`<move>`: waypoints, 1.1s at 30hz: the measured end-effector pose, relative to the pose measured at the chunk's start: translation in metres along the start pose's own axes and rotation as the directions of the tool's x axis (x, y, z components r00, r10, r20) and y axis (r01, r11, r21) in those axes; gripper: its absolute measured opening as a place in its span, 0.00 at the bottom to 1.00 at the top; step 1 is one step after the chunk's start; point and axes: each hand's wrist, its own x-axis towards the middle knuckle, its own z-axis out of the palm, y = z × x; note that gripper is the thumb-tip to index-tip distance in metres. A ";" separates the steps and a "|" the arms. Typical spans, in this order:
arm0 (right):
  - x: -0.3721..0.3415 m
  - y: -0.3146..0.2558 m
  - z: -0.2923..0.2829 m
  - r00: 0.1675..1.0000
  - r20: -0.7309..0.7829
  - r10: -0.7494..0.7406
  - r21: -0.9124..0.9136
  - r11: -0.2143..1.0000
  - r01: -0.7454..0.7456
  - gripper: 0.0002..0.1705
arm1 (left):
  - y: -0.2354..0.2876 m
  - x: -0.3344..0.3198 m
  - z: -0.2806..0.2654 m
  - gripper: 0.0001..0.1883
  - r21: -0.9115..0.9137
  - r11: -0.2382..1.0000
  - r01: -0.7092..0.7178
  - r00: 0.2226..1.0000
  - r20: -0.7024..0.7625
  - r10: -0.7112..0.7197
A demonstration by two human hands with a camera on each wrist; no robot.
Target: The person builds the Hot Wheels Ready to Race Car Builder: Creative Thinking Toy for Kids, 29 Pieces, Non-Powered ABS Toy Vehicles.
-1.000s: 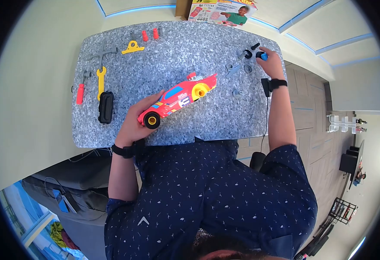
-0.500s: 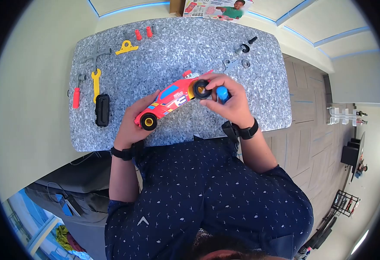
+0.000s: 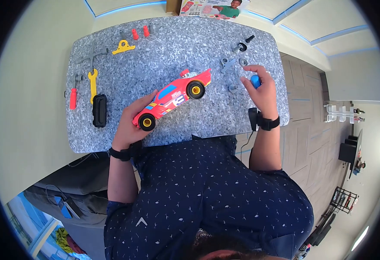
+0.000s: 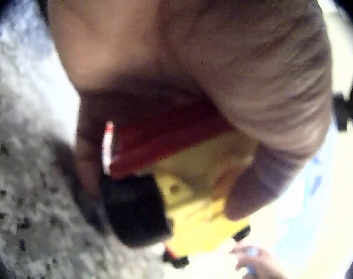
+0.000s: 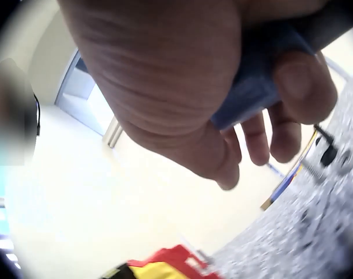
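right now the left hand is nearer, gripping the red toy car, long axis slanting far-right above the worktop; out right, the right hand curls round a blue thing, seemingly a handle.

At the far edge of your speckled grey table, you have a printed box. On your left, a small blue object lies on the dark grey seat. On your right, there are a white rack and a black wire rack.
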 end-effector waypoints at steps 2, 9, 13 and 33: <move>-0.001 0.015 -0.009 0.997 -0.008 -0.074 -0.158 0.985 0.071 0.17 | 0.003 0.000 -0.002 0.40 0.026 1.000 0.017 1.000 -0.014 -0.017; -0.013 0.059 0.000 0.998 0.061 0.026 -0.168 0.986 -0.016 0.21 | 0.004 -0.001 -0.001 0.35 0.082 0.996 0.038 0.997 -0.072 -0.032; 0.012 0.099 0.016 0.997 0.036 -0.064 -0.246 0.967 0.071 0.28 | 0.009 -0.001 0.000 0.35 0.083 0.996 0.035 0.997 -0.072 -0.029; 0.018 -0.032 0.015 0.972 0.013 0.234 0.364 0.904 -0.222 0.14 | 0.018 0.004 0.024 0.38 0.033 0.995 -0.096 0.990 -0.101 0.099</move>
